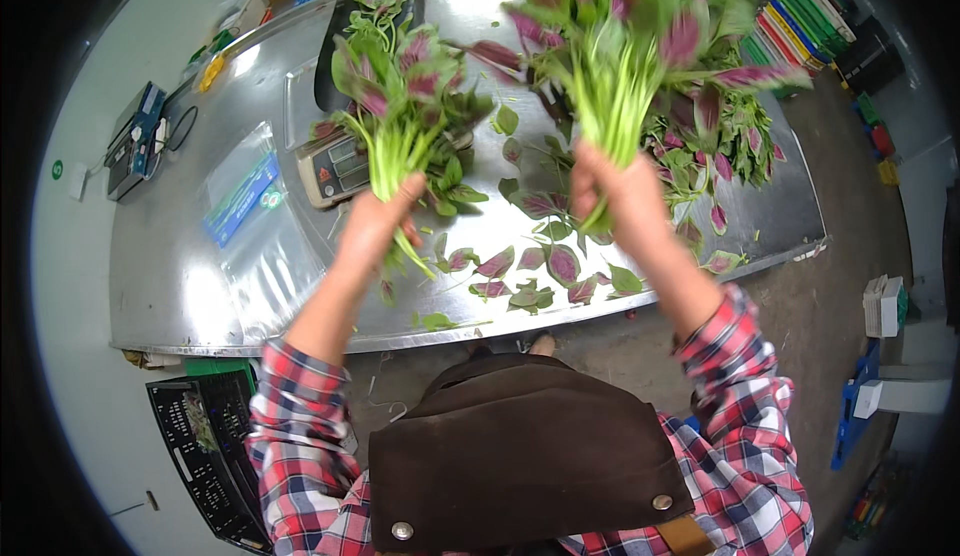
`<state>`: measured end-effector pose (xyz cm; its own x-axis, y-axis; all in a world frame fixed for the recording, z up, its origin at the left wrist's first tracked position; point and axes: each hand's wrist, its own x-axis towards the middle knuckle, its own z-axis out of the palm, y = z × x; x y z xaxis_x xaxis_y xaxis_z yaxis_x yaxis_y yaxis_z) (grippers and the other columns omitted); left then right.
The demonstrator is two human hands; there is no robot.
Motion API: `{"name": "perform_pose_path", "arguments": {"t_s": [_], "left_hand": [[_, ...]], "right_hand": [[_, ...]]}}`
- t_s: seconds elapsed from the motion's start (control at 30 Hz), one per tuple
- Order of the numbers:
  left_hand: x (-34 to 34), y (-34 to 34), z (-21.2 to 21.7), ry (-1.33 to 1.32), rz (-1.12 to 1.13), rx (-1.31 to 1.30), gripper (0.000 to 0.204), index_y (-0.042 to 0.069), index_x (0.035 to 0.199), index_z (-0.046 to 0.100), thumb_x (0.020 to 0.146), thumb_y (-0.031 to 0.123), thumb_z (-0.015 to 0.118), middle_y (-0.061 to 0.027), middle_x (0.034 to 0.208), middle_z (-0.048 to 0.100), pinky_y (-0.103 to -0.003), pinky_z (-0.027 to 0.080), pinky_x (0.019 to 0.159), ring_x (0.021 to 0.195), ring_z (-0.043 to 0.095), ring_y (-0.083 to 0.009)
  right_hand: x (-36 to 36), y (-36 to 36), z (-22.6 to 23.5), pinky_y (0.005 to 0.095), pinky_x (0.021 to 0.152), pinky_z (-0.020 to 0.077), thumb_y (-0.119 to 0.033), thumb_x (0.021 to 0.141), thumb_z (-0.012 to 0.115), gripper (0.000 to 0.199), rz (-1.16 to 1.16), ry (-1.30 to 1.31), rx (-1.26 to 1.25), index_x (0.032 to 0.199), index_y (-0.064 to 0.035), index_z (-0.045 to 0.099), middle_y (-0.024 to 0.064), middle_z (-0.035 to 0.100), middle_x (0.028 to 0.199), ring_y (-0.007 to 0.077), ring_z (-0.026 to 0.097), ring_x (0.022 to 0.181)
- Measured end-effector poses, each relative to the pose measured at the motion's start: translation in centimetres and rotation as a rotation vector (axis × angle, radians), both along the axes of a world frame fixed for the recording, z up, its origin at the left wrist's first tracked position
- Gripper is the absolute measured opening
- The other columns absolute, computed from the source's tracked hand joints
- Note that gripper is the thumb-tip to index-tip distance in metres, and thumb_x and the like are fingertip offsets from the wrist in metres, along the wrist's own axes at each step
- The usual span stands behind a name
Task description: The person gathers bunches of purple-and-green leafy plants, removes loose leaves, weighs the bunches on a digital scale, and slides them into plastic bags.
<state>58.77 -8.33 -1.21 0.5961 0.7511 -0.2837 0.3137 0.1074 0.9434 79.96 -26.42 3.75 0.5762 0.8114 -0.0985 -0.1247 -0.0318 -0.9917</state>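
Note:
My left hand (380, 221) is closed round the stems of a bunch of red-and-green amaranth (400, 96), leaves pointing away from me. In my right hand (622, 191) is a second, larger amaranth bunch (615, 86), gripped low on its pale green stems; its leaf tips are blurred. Both bunches are held up over a metal table (165, 296). Partly hidden behind the left bunch are a kitchen scale (330, 178) and a black scoop-like tray (328, 66). Loose amaranth leaves (563, 264) lie scattered between and below my hands.
A pile of amaranth (740, 131) covers the table's right side. Clear plastic bags (270, 281) with a blue label lie at left, near a boxy device (137, 141) with a cable. Stacked coloured crates (800, 21) stand beyond the right end; a black crate (205, 456) is at lower left.

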Motion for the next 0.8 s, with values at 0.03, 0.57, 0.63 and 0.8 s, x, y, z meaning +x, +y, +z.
{"name": "perform_pose_path", "arguments": {"t_s": [0.03, 0.57, 0.63, 0.8], "left_hand": [[0.0, -1.4, -1.7, 0.047, -0.027, 0.004, 0.052, 0.001, 0.081, 0.057, 0.08, 0.052, 0.062, -0.002, 0.052, 0.051, -0.028, 0.046, 0.046, 0.044, 0.056, -0.0151], [-5.0, -13.1, -10.7, -0.315, -0.369, -0.855, 0.041, 0.001, 0.118, 0.047, 0.082, 0.009, 0.065, -0.0072, 0.108, 0.056, -0.028, 0.046, 0.081, 0.095, 0.056, -0.0126], [-4.1, -13.3, -10.8, -0.323, -0.406, -0.802, 0.04, 0.001, 0.117, 0.048, 0.082, 0.009, 0.065, -0.0073, 0.108, 0.057, -0.029, 0.046, 0.08, 0.095, 0.056, -0.0128], [-1.8, -12.8, -10.7, -0.293, -0.462, -0.57, 0.039, 0.001, 0.116, 0.049, 0.082, 0.01, 0.065, -0.0077, 0.108, 0.057, -0.029, 0.046, 0.08, 0.096, 0.056, -0.0133]], "right_hand": [[-2.4, -0.1, -2.2, 0.0236, 0.042, 0.0396, -0.029, 0.087, 0.061, 0.023, -0.077, 0.071, -0.018, 0.087, -0.0067, 0.056, 0.0021, 0.055, 0.064, 0.0094, 0.051, 0.048], [-11.7, -3.4, -17.1, 0.0349, 0.087, 0.0447, -0.049, 0.075, 0.069, 0.076, 0.27, 0.311, -0.347, 0.123, 0.0047, 0.044, 0.0202, 0.059, 0.108, 0.0243, 0.058, 0.1], [-10.8, -3.3, -18.1, 0.0339, 0.086, 0.045, -0.046, 0.073, 0.073, 0.075, 0.42, 0.011, -0.48, 0.122, 0.0046, 0.045, 0.0194, 0.059, 0.107, 0.0228, 0.058, 0.098], [-10.3, -1.6, -15.6, 0.0319, 0.083, 0.0459, -0.039, 0.07, 0.077, 0.066, 0.399, -0.042, -0.424, 0.115, 0.0034, 0.052, 0.0156, 0.06, 0.104, 0.02, 0.058, 0.094]]}}
